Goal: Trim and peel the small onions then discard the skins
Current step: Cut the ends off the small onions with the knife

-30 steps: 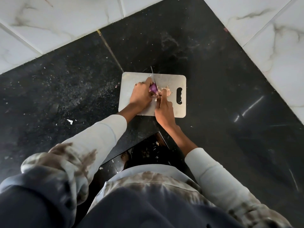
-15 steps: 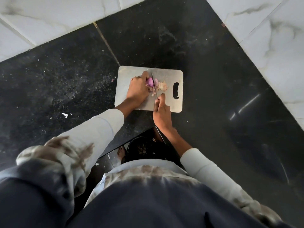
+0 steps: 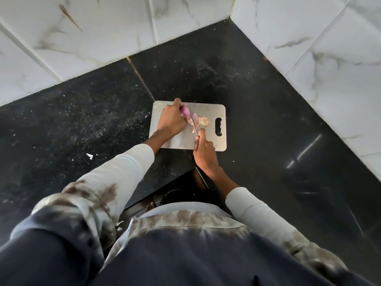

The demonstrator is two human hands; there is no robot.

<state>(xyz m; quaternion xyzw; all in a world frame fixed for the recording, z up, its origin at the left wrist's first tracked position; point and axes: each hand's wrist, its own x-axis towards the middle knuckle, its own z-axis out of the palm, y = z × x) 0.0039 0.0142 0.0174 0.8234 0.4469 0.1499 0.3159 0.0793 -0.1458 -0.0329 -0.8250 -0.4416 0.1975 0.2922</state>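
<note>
We pinned the small purple onion [image 3: 185,111] with the left hand [image 3: 171,121] near the cutting board's [image 3: 175,141] far edge; the right hand [image 3: 204,152] gripped the knife [image 3: 193,123]. We judged short cuts best, fingertips tucked away.

free: counter [image 3: 257,112] right of board [image 3: 208,141] | blocked: tiled walls [image 3: 329,58]

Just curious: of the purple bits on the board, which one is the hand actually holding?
The rounder purple onion, pinned under the left hand. The smaller purple piece lies loose beside the knife blade.
</note>
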